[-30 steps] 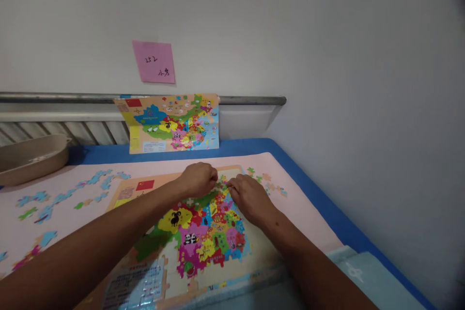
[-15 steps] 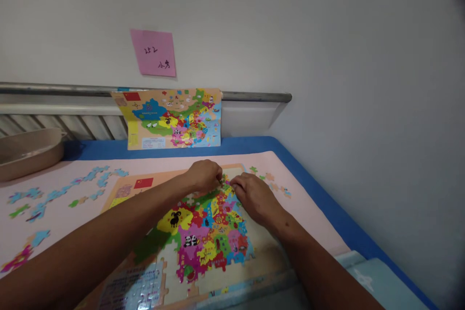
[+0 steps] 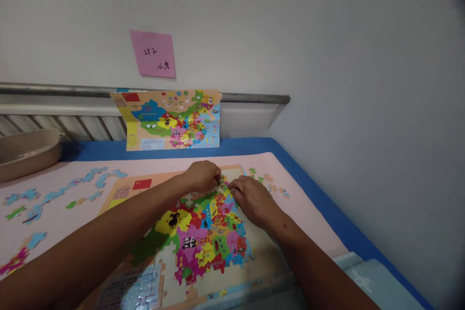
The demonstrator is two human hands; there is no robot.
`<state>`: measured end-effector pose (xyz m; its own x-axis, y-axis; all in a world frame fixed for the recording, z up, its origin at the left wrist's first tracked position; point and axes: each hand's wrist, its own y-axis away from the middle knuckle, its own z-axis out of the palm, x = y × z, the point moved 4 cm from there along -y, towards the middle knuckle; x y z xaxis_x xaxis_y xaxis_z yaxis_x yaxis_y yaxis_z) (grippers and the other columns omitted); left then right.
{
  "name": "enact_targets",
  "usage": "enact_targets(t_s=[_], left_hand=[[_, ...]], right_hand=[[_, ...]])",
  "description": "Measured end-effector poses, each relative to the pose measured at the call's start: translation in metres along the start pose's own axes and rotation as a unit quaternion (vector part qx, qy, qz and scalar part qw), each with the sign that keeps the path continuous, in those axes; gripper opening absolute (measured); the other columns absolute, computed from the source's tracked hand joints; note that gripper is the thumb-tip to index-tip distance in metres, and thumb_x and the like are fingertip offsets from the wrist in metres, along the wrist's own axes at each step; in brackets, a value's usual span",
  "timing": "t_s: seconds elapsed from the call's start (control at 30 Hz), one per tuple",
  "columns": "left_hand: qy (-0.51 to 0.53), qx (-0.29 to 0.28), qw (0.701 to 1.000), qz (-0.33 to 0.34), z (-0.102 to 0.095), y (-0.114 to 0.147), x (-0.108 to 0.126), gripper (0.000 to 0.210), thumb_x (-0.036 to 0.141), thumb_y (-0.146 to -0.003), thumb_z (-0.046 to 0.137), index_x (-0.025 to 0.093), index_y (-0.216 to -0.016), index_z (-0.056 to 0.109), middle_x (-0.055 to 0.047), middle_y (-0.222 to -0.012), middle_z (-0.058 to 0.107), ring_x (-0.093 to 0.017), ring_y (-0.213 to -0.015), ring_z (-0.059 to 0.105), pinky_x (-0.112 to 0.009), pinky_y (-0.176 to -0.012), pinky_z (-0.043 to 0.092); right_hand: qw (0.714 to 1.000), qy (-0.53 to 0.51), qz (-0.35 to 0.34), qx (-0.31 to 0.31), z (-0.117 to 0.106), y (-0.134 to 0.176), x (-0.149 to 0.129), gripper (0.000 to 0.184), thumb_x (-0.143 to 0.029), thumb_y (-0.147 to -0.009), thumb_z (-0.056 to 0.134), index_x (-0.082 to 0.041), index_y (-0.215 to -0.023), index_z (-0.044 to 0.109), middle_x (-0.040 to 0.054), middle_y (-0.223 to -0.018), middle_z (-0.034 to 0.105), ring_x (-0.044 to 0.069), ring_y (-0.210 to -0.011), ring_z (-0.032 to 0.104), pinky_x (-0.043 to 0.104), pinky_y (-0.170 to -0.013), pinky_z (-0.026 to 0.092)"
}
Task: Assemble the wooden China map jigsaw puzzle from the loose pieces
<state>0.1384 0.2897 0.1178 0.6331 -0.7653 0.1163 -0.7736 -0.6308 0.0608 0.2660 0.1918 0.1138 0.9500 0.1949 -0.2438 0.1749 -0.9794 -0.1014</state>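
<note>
Multicoloured puzzle (image 3: pixel 207 233) is partly assembled, loose pieces (image 3: pixel 53 196) beside it unplaced; left hand (image 3: pixel 204 176) and right hand (image 3: pixel 251 197) fingers curled, contents indeterminable.

The wall (image 3: pixel 363 82) and metal rail (image 3: pixel 254 98) show somewhere indoors, exact kind unclear.

Two hands (image 3: pixel 203 176) (image 3: pixel 252 199); one jigsaw (image 3: pixel 218 223); one poster (image 3: pixel 167 121); one note (image 3: pixel 154 55); one tray (image 3: pixel 32 164)

Over the far part of the map jigsaw puzzle (image 3: pixel 191 242), the left hand (image 3: pixel 204 176) and right hand (image 3: pixel 253 199) curl near each other, backs up; the left forearm (image 3: pixel 141 220) crosses its left side, the right forearm (image 3: pixel 305 254) its right.
</note>
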Motion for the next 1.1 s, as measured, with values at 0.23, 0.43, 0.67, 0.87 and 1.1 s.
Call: enact_targets(t_s=[0.23, 0.43, 0.67, 0.87, 1.1], left_hand=[[0.010, -0.004, 1.000, -0.012, 0.002, -0.002, 0.000, 0.022, 0.027, -0.071, 0.062, 0.028, -0.087, 0.076, -0.004, -0.090, 0.077, -0.027, -0.085, 0.069, -0.031, -0.060, 0.041], [0.025, -0.021, 0.999, -0.031, 0.000, -0.004, -0.002, 0.023, 0.025, -0.070, 0.065, 0.027, -0.090, 0.076, -0.002, -0.093, 0.077, -0.025, -0.084, 0.069, -0.030, -0.060, 0.042], [0.018, -0.031, 0.999, -0.021, -0.001, -0.006, -0.005, 0.031, 0.024, -0.071, 0.065, 0.027, -0.100, 0.075, -0.004, -0.102, 0.076, -0.027, -0.092, 0.069, -0.031, -0.066, 0.047], [0.012, -0.036, 0.999, -0.002, -0.002, -0.007, -0.005, 0.026, 0.023, -0.072, 0.063, 0.029, -0.093, 0.077, -0.003, -0.095, 0.077, -0.027, -0.089, 0.069, -0.031, -0.063, 0.044], [0.023, -0.035, 0.999, 0.010, -0.005, -0.005, -0.002, 0.021, 0.031, -0.070, 0.068, 0.028, -0.089, 0.076, -0.001, -0.089, 0.077, -0.024, -0.082, 0.068, -0.029, -0.058, 0.040]], right_hand=[[1.000, -0.001, -0.005, -0.007, 0.000, 0.000, -0.005, 0.022, -0.010, -0.092, 0.052, -0.019, -0.083, 0.070, 0.0045, -0.086, 0.066, 0.018, -0.084, 0.059, 0.025, -0.076, 0.039], [1.000, -0.009, 0.007, 0.007, -0.001, -0.001, 0.003, 0.026, -0.014, -0.096, 0.049, -0.019, -0.103, 0.074, 0.0068, -0.099, 0.070, 0.020, -0.095, 0.062, 0.026, -0.085, 0.041], [1.000, -0.010, 0.014, 0.002, 0.002, -0.001, 0.005, 0.028, -0.016, -0.097, 0.047, -0.020, -0.103, 0.074, 0.0076, -0.100, 0.071, 0.020, -0.096, 0.063, 0.027, -0.085, 0.041], [1.000, -0.008, 0.017, 0.000, 0.003, -0.001, 0.005, 0.028, -0.014, -0.096, 0.048, -0.020, -0.103, 0.074, 0.0075, -0.100, 0.071, 0.020, -0.097, 0.062, 0.026, -0.085, 0.041], [1.000, -0.007, 0.016, 0.002, 0.001, -0.001, 0.004, 0.025, -0.014, -0.096, 0.050, -0.019, -0.102, 0.074, 0.0066, -0.100, 0.071, 0.020, -0.096, 0.062, 0.026, -0.084, 0.040]])
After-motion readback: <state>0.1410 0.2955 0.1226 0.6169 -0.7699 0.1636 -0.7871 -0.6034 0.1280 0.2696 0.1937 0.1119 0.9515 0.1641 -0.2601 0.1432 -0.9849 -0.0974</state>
